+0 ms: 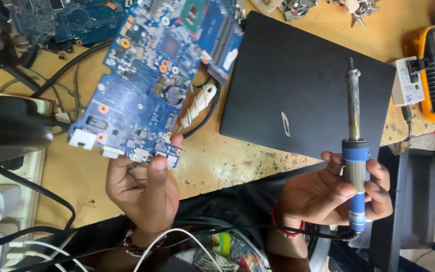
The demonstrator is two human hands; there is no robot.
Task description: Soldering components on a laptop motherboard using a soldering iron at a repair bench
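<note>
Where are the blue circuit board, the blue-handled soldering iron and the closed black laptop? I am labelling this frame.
Blue circuit board (147, 85), head view: middle of its component face.
Blue-handled soldering iron (354, 100), head view: on its metal barrel.
Closed black laptop (298, 85), head view: centre of its lid.

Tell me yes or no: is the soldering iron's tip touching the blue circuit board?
No: the soldering iron in the right hand points up over the black laptop, apart from the circuit board in the left hand.
</note>
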